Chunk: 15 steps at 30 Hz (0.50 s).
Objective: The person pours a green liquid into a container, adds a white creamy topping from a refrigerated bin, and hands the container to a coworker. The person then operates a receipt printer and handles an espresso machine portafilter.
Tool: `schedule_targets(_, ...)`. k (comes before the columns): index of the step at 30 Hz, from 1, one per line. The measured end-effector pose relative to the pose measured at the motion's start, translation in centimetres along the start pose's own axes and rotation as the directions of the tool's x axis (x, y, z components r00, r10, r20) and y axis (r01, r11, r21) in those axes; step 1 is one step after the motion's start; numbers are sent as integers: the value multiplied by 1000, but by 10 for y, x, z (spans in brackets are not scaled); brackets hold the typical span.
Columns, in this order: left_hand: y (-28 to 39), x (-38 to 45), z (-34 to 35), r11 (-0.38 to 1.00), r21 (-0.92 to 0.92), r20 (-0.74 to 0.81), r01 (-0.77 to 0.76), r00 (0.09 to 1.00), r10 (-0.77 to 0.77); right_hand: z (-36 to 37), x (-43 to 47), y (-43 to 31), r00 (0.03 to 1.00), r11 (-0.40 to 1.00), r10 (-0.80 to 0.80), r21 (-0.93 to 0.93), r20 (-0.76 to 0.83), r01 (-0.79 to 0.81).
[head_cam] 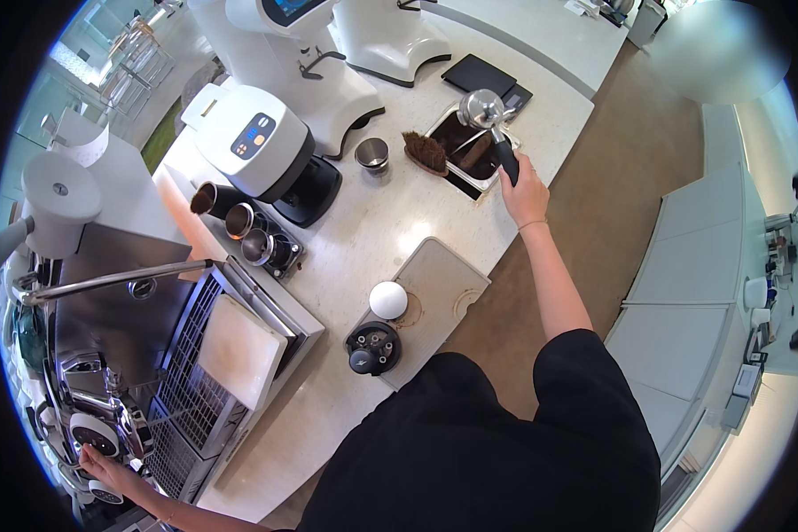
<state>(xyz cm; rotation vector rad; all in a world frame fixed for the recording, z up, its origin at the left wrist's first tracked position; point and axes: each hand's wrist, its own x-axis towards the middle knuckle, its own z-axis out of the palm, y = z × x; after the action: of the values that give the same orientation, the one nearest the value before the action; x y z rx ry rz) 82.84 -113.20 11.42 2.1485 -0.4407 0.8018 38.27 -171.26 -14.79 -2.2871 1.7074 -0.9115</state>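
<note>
My right hand (527,193) grips the black handle of a portafilter (506,158). Its metal head is raised above a steel knock box (491,187) sunk in the counter, where dark coffee grounds and a bar show. A brown-bristled brush (427,154) rests at the box's left rim. Far to the lower left, my left hand (108,471) is at a round control dial (94,433) on the espresso machine (126,279). Whether its fingers press the dial cannot be made out. Below that hand sits a second round dial (106,492).
A grey mat (449,276) bears a white round object (388,300) and a black round coffee tool (372,349). Beyond stand a steel cup (372,156), a white tamping machine (256,133), white grinders (286,73) and a black scale (480,73). A pale board (243,349) covers part of the drip grate.
</note>
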Motion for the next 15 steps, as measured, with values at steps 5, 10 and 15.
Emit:
schedule_targets(5,-14,6,-2,996,-71,41,46,998,-44,8,-8,2,938,967,250,-104,239,-231)
schedule_targets(10,-15,0,1,968,-230,72,97,994,-82,-44,-35,-33,813,131,179,805,555,-578)
schedule_targets(15,4,-9,-15,957,-255,107,140,988,-116,-119,-123,-123,739,-238,-321,705,593,-668)
